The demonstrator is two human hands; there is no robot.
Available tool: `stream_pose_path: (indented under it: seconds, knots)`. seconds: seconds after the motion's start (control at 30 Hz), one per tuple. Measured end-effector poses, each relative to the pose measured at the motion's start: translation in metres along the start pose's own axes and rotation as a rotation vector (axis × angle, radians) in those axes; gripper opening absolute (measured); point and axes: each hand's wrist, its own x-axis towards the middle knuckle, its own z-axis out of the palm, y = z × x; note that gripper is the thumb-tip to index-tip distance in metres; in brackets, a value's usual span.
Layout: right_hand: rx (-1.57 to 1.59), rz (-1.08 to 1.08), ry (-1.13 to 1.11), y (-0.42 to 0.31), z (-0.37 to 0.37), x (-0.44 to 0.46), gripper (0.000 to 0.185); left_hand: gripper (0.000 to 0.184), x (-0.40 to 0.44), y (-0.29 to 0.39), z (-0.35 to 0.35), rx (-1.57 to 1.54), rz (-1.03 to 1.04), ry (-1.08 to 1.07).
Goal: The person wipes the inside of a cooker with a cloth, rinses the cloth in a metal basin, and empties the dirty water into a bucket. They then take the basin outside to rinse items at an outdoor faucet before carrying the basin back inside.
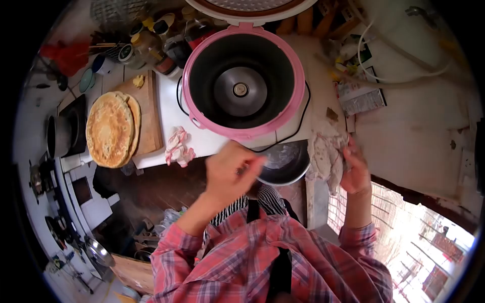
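Note:
A pink rice cooker (pixel 242 132) stands on the white counter with its lid (pixel 250 20) raised. Its dark inside holds no inner pot, and the round heating plate (pixel 227 93) shows at the bottom. My left hand (pixel 232 169) is just in front of the cooker, fingers curled in and slightly blurred, with nothing visible in them. A metal basin (pixel 283 169) sits low, to the right of that hand. My right hand (pixel 356 169) has hold of the edge of a pale, stained cloth (pixel 325 156) hanging at the counter's right end; some fingers are hidden by it.
Flatbreads (pixel 108 129) are stacked on a wooden board (pixel 146 108) at the left. A crumpled pink-and-white cloth (pixel 179 147) lies by the counter's front edge. Several jars (pixel 151 50) stand behind. A black cord (pixel 295 132) loops around the cooker. Packets (pixel 364 101) lie at the right.

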Motion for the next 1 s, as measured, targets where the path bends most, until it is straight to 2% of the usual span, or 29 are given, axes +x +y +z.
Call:
stream_pose_path:
  seconds: [0.03, 0.1, 0.17, 0.2, 0.27, 0.3, 0.33, 0.4, 0.43, 0.47, 0.5, 0.57, 0.63, 0.7, 0.73, 0.8, 0.87, 0.9, 0.97, 1.0]
  knots:
    - [-0.036, 0.024, 0.013, -0.006, 0.022, 0.017, 0.056, 0.012, 0.012, -0.012, -0.020, 0.093, 0.062, 0.069]
    - [-0.133, 0.074, 0.020, -0.008, 0.064, 0.056, 0.058, 0.012, 0.036, -0.038, -0.047, 0.193, 0.036, 0.185]
    - [-0.272, 0.118, 0.026, 0.002, 0.109, 0.102, 0.059, 0.011, 0.059, -0.063, -0.063, 0.253, 0.095, 0.247]
    - [-0.290, 0.172, -0.023, 0.004, 0.140, 0.118, 0.049, 0.008, 0.071, -0.072, -0.067, 0.256, 0.167, 0.268]
    - [-0.469, 0.188, -0.104, 0.038, 0.142, 0.176, 0.042, 0.008, 0.088, -0.087, -0.068, 0.207, 0.186, 0.225]
    - [-0.636, 0.221, -0.074, 0.056, 0.145, 0.201, 0.037, 0.009, 0.093, -0.093, -0.067, 0.174, 0.208, 0.204]
    - [-0.865, 0.242, -0.132, 0.080, 0.134, 0.237, 0.041, 0.011, 0.094, -0.104, -0.063, 0.104, 0.187, 0.181]
    - [-1.192, 0.285, 0.050, 0.085, 0.167, 0.249, 0.041, 0.011, 0.091, -0.112, -0.064, 0.093, 0.167, 0.151]
    - [-1.192, 0.294, 0.061, 0.101, 0.167, 0.259, 0.041, 0.011, 0.091, -0.114, -0.064, 0.096, 0.153, 0.133]
    - [-1.229, 0.191, 0.036, 0.121, 0.162, 0.268, 0.037, 0.012, 0.095, -0.114, -0.064, 0.166, 0.269, 0.116]
    - [-1.264, 0.083, 0.004, 0.130, 0.161, 0.271, 0.035, 0.012, 0.096, -0.116, -0.064, 0.163, 0.261, 0.118]
    - [-1.469, 0.033, -0.090, 0.143, 0.155, 0.269, 0.033, 0.013, 0.097, -0.118, -0.065, 0.083, 0.363, 0.016]
    - [-1.490, 0.069, -0.271, 0.158, 0.147, 0.262, 0.037, 0.014, 0.099, -0.112, -0.068, 0.103, 0.349, -0.013]
    - [-1.490, 0.055, -0.561, 0.154, 0.136, 0.246, 0.036, 0.015, 0.102, -0.112, -0.068, 0.136, 0.341, -0.049]
    - [-1.497, 0.057, -0.554, 0.150, 0.133, 0.238, 0.036, 0.016, 0.101, -0.113, -0.068, 0.132, 0.337, -0.046]
    - [-1.529, 0.292, -0.675, 0.148, 0.122, 0.223, 0.033, 0.017, 0.100, -0.113, -0.067, 0.126, 0.328, -0.041]
    - [-1.740, 0.315, -0.900, 0.137, 0.093, 0.212, 0.033, 0.018, 0.098, -0.113, -0.066, 0.129, 0.312, -0.030]
    - [-1.738, 0.316, -0.898, 0.122, 0.090, 0.208, 0.033, 0.018, 0.097, -0.113, -0.065, 0.127, 0.311, -0.033]
    - [-2.097, 0.451, -1.038, 0.090, 0.096, 0.202, 0.032, 0.017, 0.096, -0.113, -0.065, 0.140, 0.319, -0.027]
    - [-2.092, 0.455, -1.034, 0.092, 0.103, 0.203, 0.032, 0.017, 0.095, -0.113, -0.064, 0.137, 0.318, -0.032]
